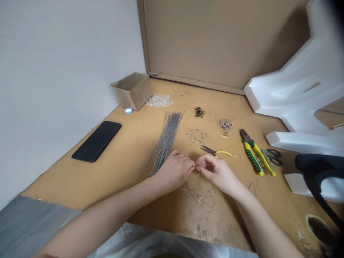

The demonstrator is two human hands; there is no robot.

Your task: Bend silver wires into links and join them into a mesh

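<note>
My left hand (174, 171) and my right hand (217, 172) meet fingertip to fingertip over the table, both closed in a pinch. Between them they hold a thin wire ring (200, 196), which hangs below the fingers and carries several small wire loops. The exact spot they grip is hidden by the fingers. Just left of my left hand lies a bundle of straight grey wires (168, 138). Small pliers (211, 150) with yellow handles rest right behind my right hand, beside another wire ring (195, 137).
Farther back lie clear small pieces (160, 100), black rings (199, 112) and a coil of wire bits (226, 124). A cardboard box (134, 91) and black phone (97, 140) are left; green-yellow pliers (254, 152), scissors (273, 154) and a white moulded stand (290, 93) are right.
</note>
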